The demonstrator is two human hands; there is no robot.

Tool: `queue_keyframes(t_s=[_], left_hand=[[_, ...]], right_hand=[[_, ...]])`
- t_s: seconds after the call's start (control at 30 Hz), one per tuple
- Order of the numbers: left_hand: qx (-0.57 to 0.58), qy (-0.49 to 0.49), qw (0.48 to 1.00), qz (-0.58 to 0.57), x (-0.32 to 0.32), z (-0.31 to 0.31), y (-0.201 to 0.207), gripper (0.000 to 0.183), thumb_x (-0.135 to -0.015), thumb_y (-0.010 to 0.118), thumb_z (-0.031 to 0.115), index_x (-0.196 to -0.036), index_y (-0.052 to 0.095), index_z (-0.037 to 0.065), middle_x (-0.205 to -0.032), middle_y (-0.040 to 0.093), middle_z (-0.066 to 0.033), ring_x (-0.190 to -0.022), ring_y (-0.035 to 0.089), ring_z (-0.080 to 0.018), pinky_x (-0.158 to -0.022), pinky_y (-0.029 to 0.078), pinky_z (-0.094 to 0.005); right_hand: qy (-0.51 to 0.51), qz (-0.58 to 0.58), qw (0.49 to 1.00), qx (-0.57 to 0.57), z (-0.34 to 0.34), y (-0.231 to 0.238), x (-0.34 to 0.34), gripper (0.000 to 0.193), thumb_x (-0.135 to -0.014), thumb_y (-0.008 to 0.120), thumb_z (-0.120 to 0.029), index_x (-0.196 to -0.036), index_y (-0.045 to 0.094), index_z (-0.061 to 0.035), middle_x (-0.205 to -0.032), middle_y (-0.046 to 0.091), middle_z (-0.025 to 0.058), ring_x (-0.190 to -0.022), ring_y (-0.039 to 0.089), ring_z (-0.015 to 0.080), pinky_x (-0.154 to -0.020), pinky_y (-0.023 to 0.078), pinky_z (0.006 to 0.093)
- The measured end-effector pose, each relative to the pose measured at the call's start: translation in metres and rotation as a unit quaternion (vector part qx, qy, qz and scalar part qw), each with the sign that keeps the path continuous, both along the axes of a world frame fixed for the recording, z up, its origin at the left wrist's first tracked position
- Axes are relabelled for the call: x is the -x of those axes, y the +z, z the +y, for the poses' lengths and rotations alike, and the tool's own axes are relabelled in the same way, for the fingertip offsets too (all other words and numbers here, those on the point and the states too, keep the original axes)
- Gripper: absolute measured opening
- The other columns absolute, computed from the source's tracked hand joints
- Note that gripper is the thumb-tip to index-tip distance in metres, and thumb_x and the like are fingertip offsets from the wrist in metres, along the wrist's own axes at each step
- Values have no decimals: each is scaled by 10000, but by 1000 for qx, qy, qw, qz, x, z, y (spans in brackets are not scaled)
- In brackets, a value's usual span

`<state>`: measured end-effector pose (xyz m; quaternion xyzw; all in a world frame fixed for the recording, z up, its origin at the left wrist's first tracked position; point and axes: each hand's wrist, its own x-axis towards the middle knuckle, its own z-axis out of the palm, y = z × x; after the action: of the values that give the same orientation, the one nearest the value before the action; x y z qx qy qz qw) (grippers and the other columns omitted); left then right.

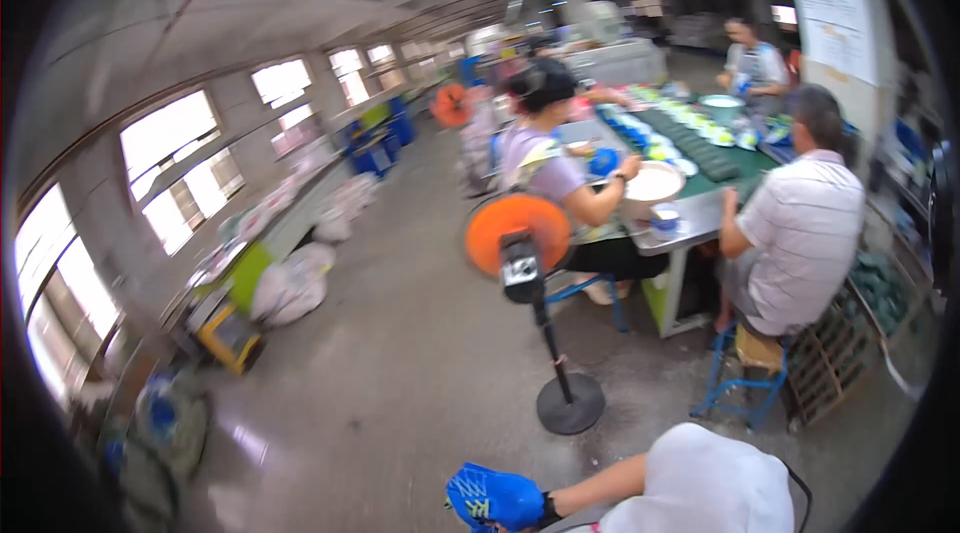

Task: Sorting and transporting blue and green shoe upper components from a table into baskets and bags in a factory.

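At the lower edge, right of centre, my right forearm [605, 485] reaches leftward from a white sleeve [715, 483]. A dark band circles the wrist. At the end of this arm is a bright blue sports shoe [490, 493] with pale and lime-green lacing. The shoe and the picture's edge hide most of my right hand, but it appears closed on the shoe. My left hand does not show.
An orange-faced pedestal fan [518, 238] stands ahead. Beyond it, people sit around a green-topped table [705, 218] bearing rows of shoes and a white tub [652, 183]. A wooden rack [840, 373] stands at right; pale sacks [293, 283] line the window wall at left.
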<state>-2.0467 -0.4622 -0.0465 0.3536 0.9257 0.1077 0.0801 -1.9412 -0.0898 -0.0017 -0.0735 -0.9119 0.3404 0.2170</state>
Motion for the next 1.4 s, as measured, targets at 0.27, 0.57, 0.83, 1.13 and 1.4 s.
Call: queue_keyframes(t_s=[0.27,0.57,0.83,1.13,1.4], left_hand=[[-183,-314,923,124,378,248,-224,286,-799,457,58,-1050,590,80,-905,595,-136,-894,561,-268,-789,441,-352],[-236,-342,902,120,602,526,-149,294,-819,473,63,-1100,557,55,-877,579,-131,-863,549,-251,-763,441,-328],[-252,-31,958,-132,624,656,0,208,-880,465,132,-1017,570,15,-896,586,-157,-808,538,-273,-708,439,-355],[-168,-384,893,-162,685,1104,89,204,-842,510,135,-1005,586,38,-962,579,-172,-927,545,-260,-778,445,-377],[-415,-506,592,-470,488,1486,260,244,-907,459,174,-960,585,-28,-910,630,-97,-641,528,-69,-503,386,-190]], right_hand=[[-212,91,967,107,175,-69,161,500,-712,546,-275,-1164,491,-68,-1106,519,169,-1066,452,295,-982,260,373],[-217,242,913,244,395,-69,361,442,-727,560,-252,-1120,501,-59,-1027,533,146,-968,478,265,-883,304,349],[-170,337,861,342,592,-96,554,391,-740,573,-231,-1082,510,-51,-957,545,125,-881,502,239,-794,342,328],[-260,471,757,371,889,-38,542,335,-756,587,-208,-1038,520,-42,-878,558,102,-784,528,210,-695,386,304],[-296,627,628,354,1093,190,323,286,-769,600,-188,-1000,529,-34,-807,570,81,-697,551,184,-607,425,283]])
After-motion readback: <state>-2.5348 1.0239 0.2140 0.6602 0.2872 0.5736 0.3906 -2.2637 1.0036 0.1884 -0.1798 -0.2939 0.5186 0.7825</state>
